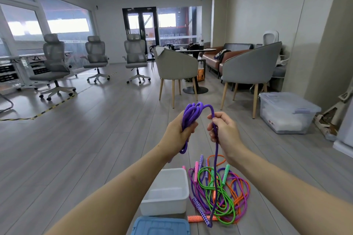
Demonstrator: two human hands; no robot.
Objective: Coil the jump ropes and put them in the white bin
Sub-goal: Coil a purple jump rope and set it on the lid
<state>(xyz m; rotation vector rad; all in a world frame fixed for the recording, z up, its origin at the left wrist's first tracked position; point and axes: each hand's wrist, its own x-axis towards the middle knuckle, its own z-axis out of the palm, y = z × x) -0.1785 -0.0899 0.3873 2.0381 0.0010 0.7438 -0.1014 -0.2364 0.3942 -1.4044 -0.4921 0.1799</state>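
My left hand grips a bundle of loops of a purple jump rope at chest height. My right hand pinches the same rope's free strand, which hangs straight down to its purple patterned handle near the floor. Below on the floor stands the white bin, with nothing visible inside. Right of the bin lies a tangled pile of jump ropes in green, orange, pink and purple, with patterned handles.
A blue lid lies in front of the white bin. A clear storage box with a lid stands at the right. Two grey armchairs and a round table are ahead, office chairs at the left.
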